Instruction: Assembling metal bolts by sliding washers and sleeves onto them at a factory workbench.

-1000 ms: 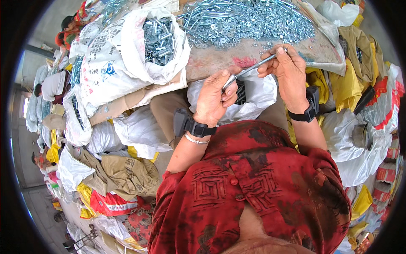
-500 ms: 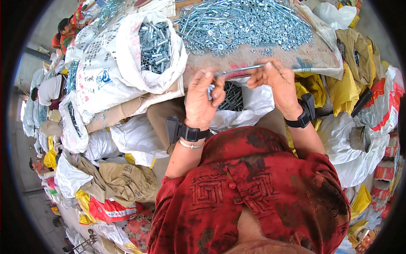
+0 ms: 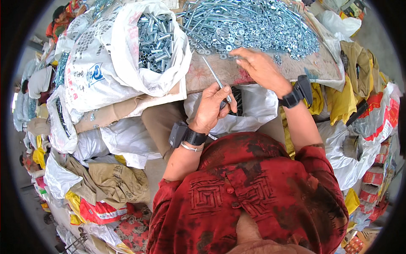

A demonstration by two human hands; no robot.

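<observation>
My left hand [image 3: 213, 106] is closed round a long silver bolt [image 3: 214, 73]. The bolt's slim shank slants up and left out of the fingers, and its lower end shows below them. Stretched toward the near edge of a heap of washers and nuts [image 3: 249, 36], my right hand [image 3: 262, 70] has its fingers extended and apart. Its fingertips are close to a few loose washers, and I cannot tell whether they touch. Below my hands, an open white sack [image 3: 258, 112] contains dark metal pieces, partly hidden by the left hand.
A white woven sack [image 3: 99, 63] full of short metal tubes [image 3: 156, 44] stands on the left of the cloth-covered worktop [image 3: 207, 78]. Long rods [image 3: 211, 15] lie behind the washers. Yellow bags [image 3: 338, 95] hang at the right. Another person [image 3: 59, 19] is at the far left.
My right hand has left the bolt and moved up and left to the washers. The left hand has lowered slightly, and the bolt has turned from nearly level to steeply slanted.
</observation>
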